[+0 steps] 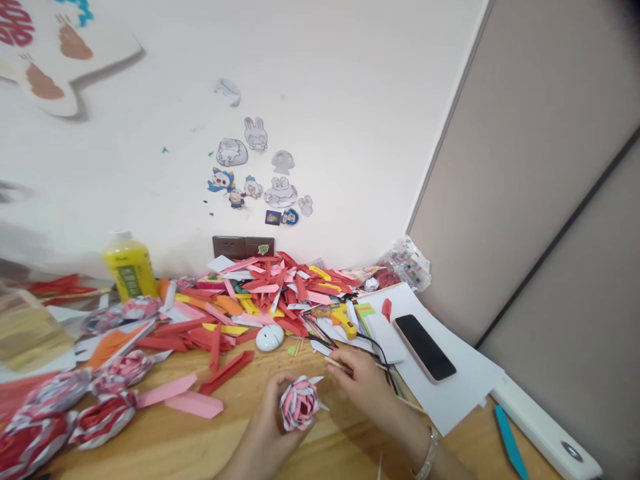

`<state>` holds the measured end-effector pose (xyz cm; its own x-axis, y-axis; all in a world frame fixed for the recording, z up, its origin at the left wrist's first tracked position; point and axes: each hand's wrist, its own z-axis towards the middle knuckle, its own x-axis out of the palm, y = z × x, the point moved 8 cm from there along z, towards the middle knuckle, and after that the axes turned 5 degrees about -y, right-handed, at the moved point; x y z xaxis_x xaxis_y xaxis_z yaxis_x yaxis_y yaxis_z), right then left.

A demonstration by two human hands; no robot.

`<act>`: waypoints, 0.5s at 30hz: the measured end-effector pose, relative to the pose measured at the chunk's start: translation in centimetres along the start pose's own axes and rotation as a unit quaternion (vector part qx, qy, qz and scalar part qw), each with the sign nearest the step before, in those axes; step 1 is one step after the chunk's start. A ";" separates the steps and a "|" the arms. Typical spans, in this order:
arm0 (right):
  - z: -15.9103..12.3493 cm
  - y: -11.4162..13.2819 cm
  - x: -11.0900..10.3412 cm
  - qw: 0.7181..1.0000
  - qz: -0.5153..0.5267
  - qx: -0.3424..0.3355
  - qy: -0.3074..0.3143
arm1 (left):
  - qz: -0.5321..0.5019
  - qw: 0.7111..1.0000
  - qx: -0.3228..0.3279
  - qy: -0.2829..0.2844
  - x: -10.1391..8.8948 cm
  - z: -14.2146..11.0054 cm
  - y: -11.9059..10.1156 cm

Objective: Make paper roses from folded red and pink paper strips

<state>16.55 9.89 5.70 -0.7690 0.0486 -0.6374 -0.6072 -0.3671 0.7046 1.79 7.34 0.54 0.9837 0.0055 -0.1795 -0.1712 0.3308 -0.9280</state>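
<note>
My left hand [267, 427] is closed around a pink and white paper rose [299, 403], its layered petals facing up toward me. To the right of the flower, my right hand [363, 381] pinches a thin wooden stick [336, 363] between thumb and fingers, apart from the rose. Two pink folded paper strips [187, 400] lie on the wooden table [240, 453] left of my hands. Just beyond my right hand rests a yellow glue gun [343, 321] with a black cord.
A heap of red, pink and yellow folded strips [280, 287] lies against the wall. Finished paper roses [105, 420] and a yellow bottle [131, 267] are at left, a white earphone case [270, 338] in the middle. On the right are a phone [425, 348], white paper [450, 407] and a teal tool [510, 440].
</note>
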 end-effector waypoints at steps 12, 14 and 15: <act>-0.8 -1.4 3.6 0.957 0.263 0.114 0.042 | 0.013 0.998 0.012 0.059 1.0 -0.2 -0.1; -0.8 -1.8 3.9 0.951 0.276 0.129 0.045 | 0.026 0.997 0.020 0.069 1.3 -0.3 -0.3; -0.9 -1.8 4.0 0.950 0.280 0.130 0.049 | 0.034 0.996 0.027 0.075 1.4 -0.4 -0.5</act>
<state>14.72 9.93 1.58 -0.9714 -0.1786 -0.1567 -0.1470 -0.0664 0.9869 3.29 6.80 0.65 0.9499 -0.1104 -0.2924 -0.2302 0.3857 -0.8934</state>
